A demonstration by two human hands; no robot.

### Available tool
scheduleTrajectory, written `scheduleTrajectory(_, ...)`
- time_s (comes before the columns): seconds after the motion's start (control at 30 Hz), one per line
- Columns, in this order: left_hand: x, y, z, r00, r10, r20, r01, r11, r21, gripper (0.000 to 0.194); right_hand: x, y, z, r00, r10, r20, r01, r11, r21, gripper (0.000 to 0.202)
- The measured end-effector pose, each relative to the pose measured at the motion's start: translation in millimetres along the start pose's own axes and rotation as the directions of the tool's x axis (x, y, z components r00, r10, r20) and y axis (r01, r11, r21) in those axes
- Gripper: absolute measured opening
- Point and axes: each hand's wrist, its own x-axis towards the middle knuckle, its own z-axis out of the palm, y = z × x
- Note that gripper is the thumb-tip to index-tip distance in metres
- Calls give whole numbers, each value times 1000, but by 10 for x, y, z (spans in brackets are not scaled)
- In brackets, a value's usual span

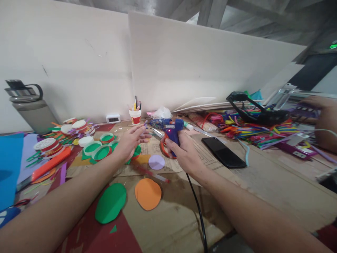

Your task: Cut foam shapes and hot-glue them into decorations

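My right hand (185, 149) is wrapped round the handle of a blue hot glue gun (172, 131), whose nozzle points left and whose red light is on. A black cord (197, 203) hangs from it. Just left of the nozzle, my left hand (133, 142) has thumb and fingertips pinched together on a small purple piece (145, 123); its exact kind is too small to tell. Beside and partly behind that hand sit several shallow cups lined in green (102, 152). Orange-handled scissors (163, 146) lie behind the glue gun. A lilac paper disc (156, 162) rests between my hands.
Green (111, 203) and orange paper rounds (147, 194) lie nearest me. A phone (223, 151) and pipe cleaners (237, 126) are right, a utility knife (51, 163) and bottle (31, 105) left. A pen cup (135, 116) stands behind. Another person's hand (319, 105) is far right.
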Motion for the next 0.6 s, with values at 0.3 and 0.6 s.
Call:
scheduleTrajectory(0.3, 50, -18, -64, 998, 56, -2, -56, 998, 40, 43, 7, 37, -38, 996, -83, -24, 77, 982, -170, 16)
scheduleTrajectory(0.6, 153, -107, -214, 987, 129, 93, -152, 939, 307, 46, 11, 5, -46, 994, -109, -31, 100, 971, -217, 18)
